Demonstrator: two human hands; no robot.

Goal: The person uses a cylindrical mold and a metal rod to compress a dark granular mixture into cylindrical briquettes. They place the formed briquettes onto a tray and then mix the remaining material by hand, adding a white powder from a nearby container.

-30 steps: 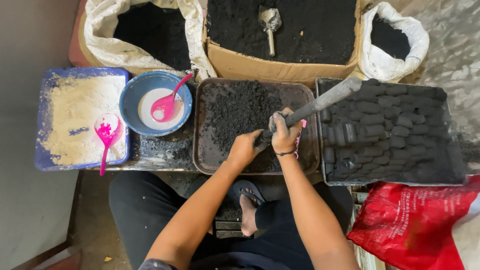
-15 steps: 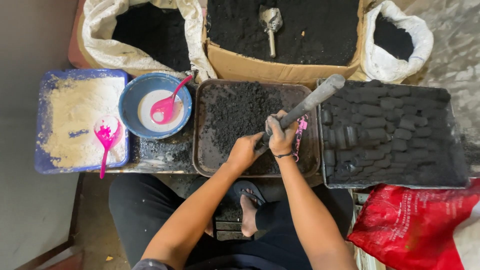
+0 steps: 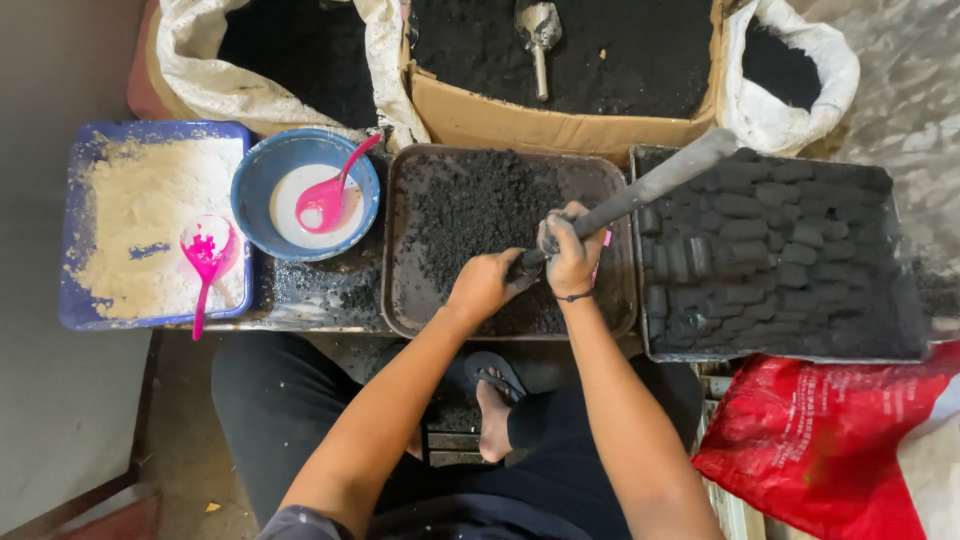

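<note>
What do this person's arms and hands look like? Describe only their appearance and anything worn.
Both forearms are bare, no gloves. The left hand and right hand are smudged with dark powder on the fingers. A thin dark band circles the right wrist. A dark sleeve edge shows on the left upper arm.

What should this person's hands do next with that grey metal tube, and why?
Probably lift the long grey metal tube toward the dark tray of black pressed blocks: the right hand grips its shaft and the left hand holds its lower end in the brown tray of black powder.
</note>
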